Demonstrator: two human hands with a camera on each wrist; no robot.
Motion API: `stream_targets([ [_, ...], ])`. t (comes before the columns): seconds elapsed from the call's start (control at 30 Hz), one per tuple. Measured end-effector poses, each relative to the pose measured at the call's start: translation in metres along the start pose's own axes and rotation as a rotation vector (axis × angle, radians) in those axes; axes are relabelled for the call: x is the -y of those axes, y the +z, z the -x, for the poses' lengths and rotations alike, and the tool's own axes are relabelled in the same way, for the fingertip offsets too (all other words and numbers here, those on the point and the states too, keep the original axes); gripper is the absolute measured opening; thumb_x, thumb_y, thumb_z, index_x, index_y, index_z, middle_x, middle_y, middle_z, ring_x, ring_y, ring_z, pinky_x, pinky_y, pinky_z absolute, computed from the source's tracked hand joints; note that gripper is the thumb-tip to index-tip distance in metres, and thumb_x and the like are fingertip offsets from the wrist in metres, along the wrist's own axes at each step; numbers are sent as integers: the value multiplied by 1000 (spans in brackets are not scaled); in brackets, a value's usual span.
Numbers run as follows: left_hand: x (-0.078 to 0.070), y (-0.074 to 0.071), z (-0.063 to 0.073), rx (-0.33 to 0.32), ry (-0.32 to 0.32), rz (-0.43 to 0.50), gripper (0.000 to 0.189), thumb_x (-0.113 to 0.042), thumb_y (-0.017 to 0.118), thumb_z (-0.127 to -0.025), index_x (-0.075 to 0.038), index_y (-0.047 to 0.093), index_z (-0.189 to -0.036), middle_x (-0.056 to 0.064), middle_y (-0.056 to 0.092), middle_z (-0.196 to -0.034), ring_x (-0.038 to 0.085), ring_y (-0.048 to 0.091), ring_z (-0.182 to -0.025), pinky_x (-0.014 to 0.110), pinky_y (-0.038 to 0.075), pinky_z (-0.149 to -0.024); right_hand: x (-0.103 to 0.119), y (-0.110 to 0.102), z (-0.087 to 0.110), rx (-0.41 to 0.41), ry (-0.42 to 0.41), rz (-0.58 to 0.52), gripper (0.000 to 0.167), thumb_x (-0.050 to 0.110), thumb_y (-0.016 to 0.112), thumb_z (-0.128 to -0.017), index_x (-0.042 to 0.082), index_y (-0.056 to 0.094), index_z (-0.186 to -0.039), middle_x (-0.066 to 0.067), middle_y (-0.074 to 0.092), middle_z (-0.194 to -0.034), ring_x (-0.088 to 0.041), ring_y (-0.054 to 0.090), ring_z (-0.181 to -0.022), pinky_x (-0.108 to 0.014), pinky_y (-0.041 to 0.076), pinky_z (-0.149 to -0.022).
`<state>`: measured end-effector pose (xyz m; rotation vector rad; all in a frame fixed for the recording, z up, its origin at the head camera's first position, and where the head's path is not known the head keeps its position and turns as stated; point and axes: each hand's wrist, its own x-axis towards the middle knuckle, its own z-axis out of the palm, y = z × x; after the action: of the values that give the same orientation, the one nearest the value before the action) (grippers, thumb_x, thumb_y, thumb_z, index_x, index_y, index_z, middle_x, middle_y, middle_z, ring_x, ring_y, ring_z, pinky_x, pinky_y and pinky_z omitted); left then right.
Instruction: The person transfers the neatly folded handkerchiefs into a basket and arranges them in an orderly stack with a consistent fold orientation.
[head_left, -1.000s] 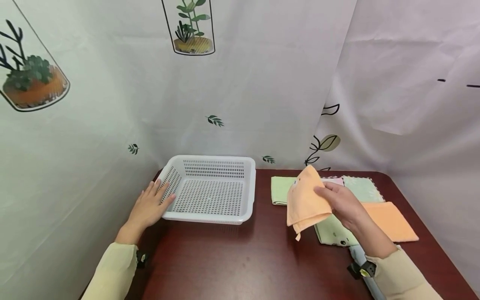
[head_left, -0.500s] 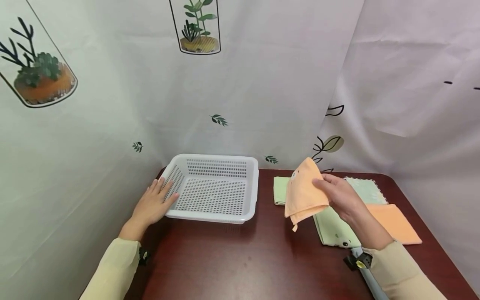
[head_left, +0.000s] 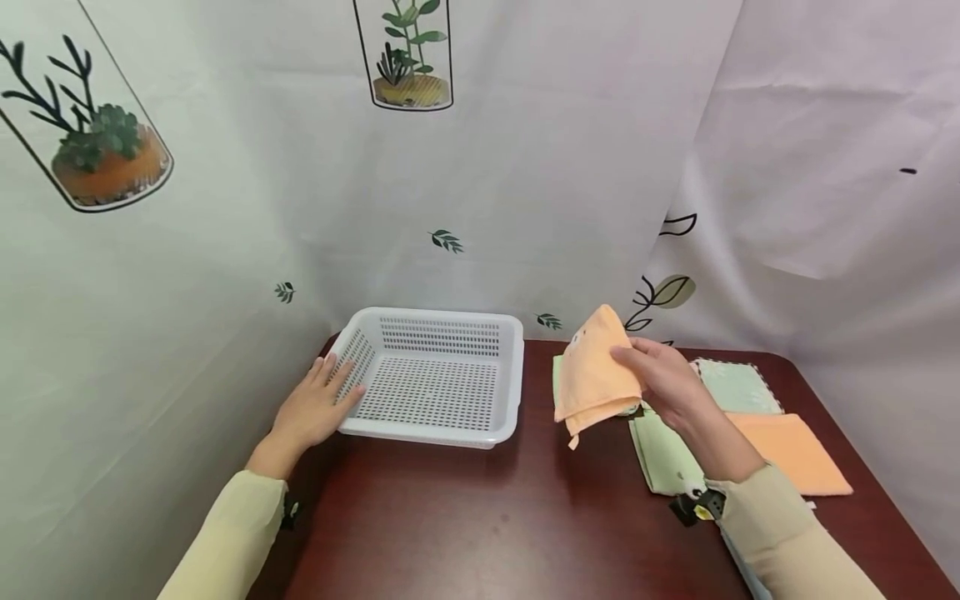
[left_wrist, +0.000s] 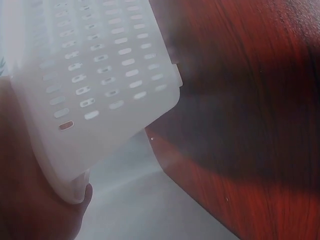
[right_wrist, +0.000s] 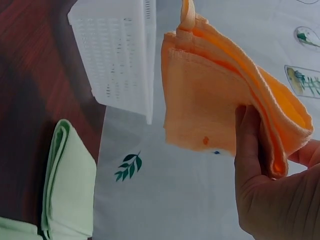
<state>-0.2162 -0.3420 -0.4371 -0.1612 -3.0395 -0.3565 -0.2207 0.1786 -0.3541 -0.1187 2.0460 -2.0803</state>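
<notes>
The right hand (head_left: 670,381) pinches a folded orange fabric towel (head_left: 596,367) between thumb and fingers in the air above the dark red wooden desk (head_left: 450,521), to the right of a white rectangular perforated plastic basket (head_left: 423,432); the left hand (head_left: 315,406), its fingers spread wide, rests on the basket's left rim.

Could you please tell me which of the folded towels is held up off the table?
It is the orange towel pinched in the right hand; the second orange towel and the green towels lie on the table.
</notes>
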Motion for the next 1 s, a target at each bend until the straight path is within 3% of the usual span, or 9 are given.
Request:
stream_targets([
  [0.67, -4, -2, 1, 8, -23, -27, 77, -57, 41, -104, -4, 30, -158, 28, 13, -166, 49, 8, -153, 65, 17, -120, 7, 24, -23, -5, 6, -106, 44, 15, 59, -102, -11, 46, -135, 3, 71, -83, -8, 70, -76, -26, 59, -70],
  [1.0, -4, -1, 1, 9, -27, -21, 77, -56, 40, -104, -4, 29, -159, 28, 12, -166, 48, 7, -153, 65, 15, -121, 7, 35, -35, 6, -3, -134, 55, 15, 59, -102, -11, 40, -145, 3, 71, -90, -9, 71, -80, -27, 59, -73],
])
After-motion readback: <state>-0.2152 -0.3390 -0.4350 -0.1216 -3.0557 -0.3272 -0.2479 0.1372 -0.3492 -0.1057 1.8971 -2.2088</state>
